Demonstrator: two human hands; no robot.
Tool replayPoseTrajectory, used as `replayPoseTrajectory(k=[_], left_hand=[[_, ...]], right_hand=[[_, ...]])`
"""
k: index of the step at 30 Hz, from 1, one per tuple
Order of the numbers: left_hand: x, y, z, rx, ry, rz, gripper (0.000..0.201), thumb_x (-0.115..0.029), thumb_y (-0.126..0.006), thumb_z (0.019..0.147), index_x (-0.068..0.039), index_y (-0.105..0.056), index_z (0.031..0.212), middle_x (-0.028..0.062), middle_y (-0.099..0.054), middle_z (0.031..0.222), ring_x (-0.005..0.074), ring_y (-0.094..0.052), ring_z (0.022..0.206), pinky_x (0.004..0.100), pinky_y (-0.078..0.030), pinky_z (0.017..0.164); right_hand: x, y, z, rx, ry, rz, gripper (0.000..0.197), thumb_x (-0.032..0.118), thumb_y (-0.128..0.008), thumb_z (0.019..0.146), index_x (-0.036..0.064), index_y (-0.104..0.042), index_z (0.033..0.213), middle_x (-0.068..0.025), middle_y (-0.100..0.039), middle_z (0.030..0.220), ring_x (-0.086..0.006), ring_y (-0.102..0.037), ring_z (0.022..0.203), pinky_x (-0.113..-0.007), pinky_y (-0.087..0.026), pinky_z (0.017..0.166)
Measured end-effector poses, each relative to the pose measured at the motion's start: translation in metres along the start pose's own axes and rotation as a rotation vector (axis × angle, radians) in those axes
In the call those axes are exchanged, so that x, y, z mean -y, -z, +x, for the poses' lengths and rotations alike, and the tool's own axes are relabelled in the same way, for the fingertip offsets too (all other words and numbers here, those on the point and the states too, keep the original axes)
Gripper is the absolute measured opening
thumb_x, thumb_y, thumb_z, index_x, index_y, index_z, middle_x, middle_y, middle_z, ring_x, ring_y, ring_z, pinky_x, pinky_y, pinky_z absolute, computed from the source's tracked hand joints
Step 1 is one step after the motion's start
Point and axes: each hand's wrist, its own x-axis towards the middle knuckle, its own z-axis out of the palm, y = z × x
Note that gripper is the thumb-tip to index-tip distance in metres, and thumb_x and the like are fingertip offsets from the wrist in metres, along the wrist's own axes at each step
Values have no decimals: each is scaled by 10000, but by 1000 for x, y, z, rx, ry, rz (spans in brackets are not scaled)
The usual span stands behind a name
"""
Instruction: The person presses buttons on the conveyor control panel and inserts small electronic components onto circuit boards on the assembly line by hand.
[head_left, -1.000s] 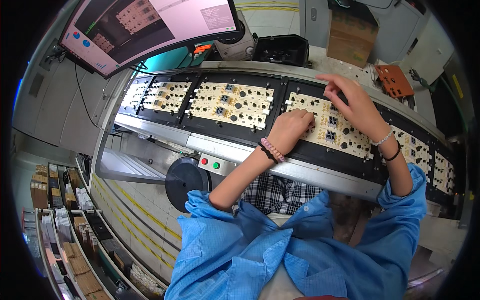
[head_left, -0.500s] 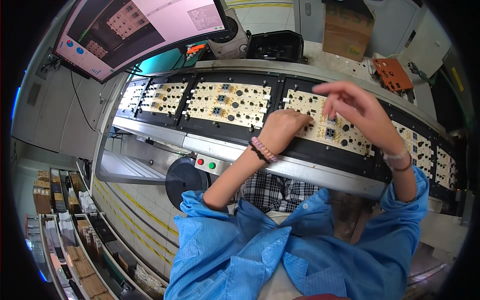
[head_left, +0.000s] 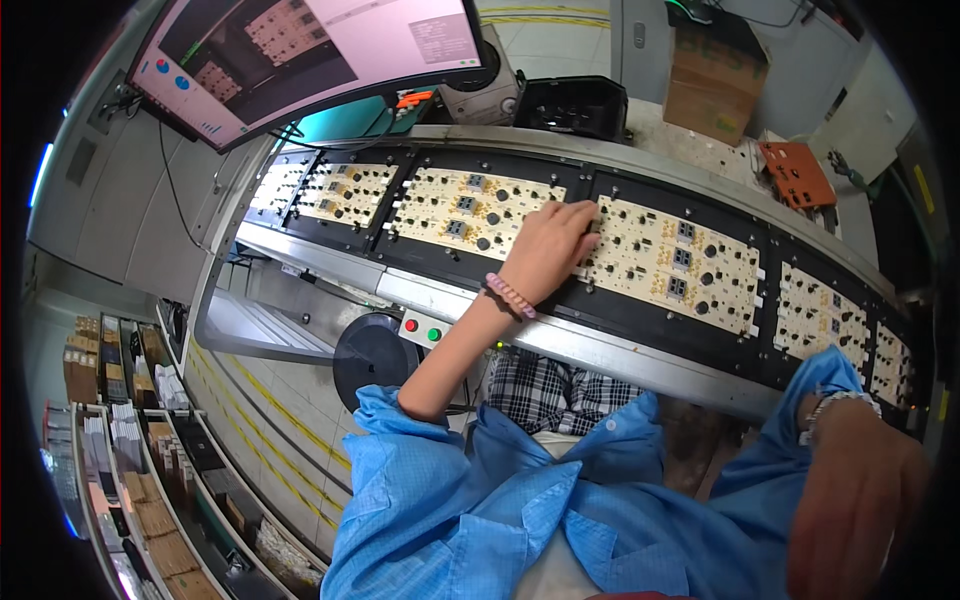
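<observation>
My left hand (head_left: 548, 250) rests over the right end of one cream circuit board (head_left: 420, 215) and the dark frame beside it. Its fingers lie together with the thumb a little apart, and I see nothing held. Just right of those fingertips is another cream circuit board (head_left: 640, 225) with black parts and square digit displays (head_left: 681, 259). Off the line, at the lower right, hangs my right hand (head_left: 850, 500), its back in view. Its fingers are dark and blurred, so whether they hold anything is hidden.
More boards (head_left: 822, 312) sit in black carriers along the metal-edged line. A monitor (head_left: 320, 60) overhangs the far left. Behind the line are a black bin (head_left: 570, 108), a cardboard box (head_left: 715, 82) and an orange plate (head_left: 797, 174). Red and green buttons (head_left: 422, 331) mark the near rail.
My right hand has left the board and swung down to the lower right. My left hand has shifted left toward the gap between the boards. The whole view has tilted slightly.
</observation>
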Motion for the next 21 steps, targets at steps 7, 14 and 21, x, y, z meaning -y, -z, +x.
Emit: replayPoseTrajectory(k=[7,14,21], left_hand=[[-8,-22,7,89,-35,71,434,-328,-613,937,-68,-581,1283,60,-589,1338,270,-533,1202,407,-428,964],[-6,-19,8,96,-72,172,404,-303,-589,943,-31,-592,1240,95,-607,1300,277,-509,1281,419,-418,983],[-5,-14,11,177,-79,155,413,-319,-587,960,-39,-611,1263,76,-615,1327,282,-510,1305,425,-415,985]], right_hand=[[-68,78,-34,627,-83,-788,416,205,-613,942,-60,-555,1256,-229,-597,1192,-381,-612,1029,-432,-500,927],[-59,173,-81,-1323,51,-2010,288,4,-556,911,32,-604,1194,-158,-608,1122,-351,-589,1012,-400,-465,909],[-68,219,-131,-1443,-55,-2065,389,-12,-505,928,45,-548,1310,-139,-589,1285,-336,-525,1204,-418,-392,1046]])
